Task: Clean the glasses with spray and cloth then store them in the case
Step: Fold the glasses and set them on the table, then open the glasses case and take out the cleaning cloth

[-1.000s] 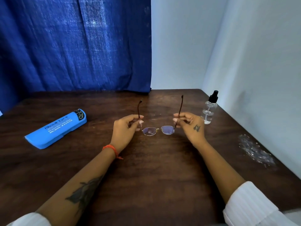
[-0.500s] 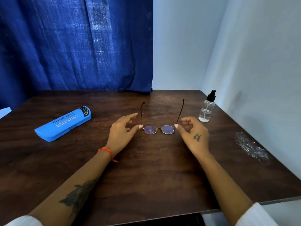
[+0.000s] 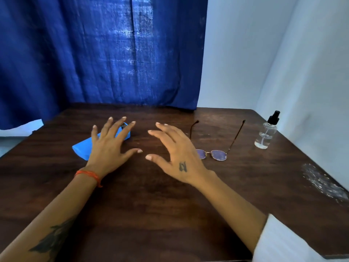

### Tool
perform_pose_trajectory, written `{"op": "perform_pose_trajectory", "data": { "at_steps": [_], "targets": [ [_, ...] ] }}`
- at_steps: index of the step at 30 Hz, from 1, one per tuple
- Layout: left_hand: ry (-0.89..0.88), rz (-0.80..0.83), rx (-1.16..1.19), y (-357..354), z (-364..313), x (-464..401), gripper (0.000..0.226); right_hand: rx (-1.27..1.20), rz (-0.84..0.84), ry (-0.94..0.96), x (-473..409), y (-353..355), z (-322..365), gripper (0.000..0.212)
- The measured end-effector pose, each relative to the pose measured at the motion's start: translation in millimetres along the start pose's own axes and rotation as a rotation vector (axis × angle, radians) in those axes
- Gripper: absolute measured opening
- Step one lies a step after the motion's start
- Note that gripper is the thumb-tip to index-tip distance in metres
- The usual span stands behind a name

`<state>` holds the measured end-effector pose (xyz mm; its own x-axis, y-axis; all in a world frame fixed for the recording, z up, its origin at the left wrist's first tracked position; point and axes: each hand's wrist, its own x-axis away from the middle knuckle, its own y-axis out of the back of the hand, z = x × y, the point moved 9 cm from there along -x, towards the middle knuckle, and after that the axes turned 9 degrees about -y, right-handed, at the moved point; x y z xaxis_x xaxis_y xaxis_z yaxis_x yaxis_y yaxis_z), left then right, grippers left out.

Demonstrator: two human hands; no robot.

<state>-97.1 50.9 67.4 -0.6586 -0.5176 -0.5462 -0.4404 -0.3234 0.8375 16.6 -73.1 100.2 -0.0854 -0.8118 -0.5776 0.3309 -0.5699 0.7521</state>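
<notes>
Hands spread, empty: left hand (image 3: 105, 146) over blue case (image 3: 83, 151), right hand (image 3: 177, 157) beside it. Glasses (image 3: 217, 154) lying unfolded on table (image 3: 151, 214), near spray bottle (image 3: 266, 133). Risk: sweeping forearm knocking glasses; no cloth visible.

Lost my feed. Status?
Both hands open: left hand over blue case, right hand empty. Glasses on table, unfolded. Nothing blocking.

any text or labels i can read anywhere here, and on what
No text reads clearly.
Blue case: any print is hidden under the left hand; a dark mark at its far end is too blurred to read.
Spray bottle: clear, no label visible.
Right hand: a small tattoo mark on its back, not legible as letters.
Glasses: no marking visible.
</notes>
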Motion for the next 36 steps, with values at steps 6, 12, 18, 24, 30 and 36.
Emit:
{"op": "perform_pose_trajectory", "data": {
  "at_steps": [6, 12, 18, 24, 30, 36],
  "targets": [
    [0.238, 0.016, 0.010, -1, 69, 26, 0.099, 0.111, 0.178, 0.025, -55, -72, 18, 0.067],
    [0.328, 0.087, 0.161, -19, 93, 31, 0.100, 0.231, 0.357, 0.019, -91, -140, 19, 0.079],
    [0.279, 0.019, 0.281, -19, 85, 24, 0.086, 0.254, 0.397, 0.060, -96, -158, 17, 0.065],
    [0.121, -0.109, 0.405, -1, 46, 21, 0.076, 0.218, 0.274, 0.105, -69, -114, 1, 0.052],
    [0.029, -0.097, 0.515, -4, 7, 19, 0.070, 0.200, 0.134, 0.117, -26, -72, -13, 0.039],
    [0.065, -0.027, 0.583, -19, 4, 21, 0.076, 0.288, 0.080, 0.217, -16, -67, -12, 0.035]
  ]
}}
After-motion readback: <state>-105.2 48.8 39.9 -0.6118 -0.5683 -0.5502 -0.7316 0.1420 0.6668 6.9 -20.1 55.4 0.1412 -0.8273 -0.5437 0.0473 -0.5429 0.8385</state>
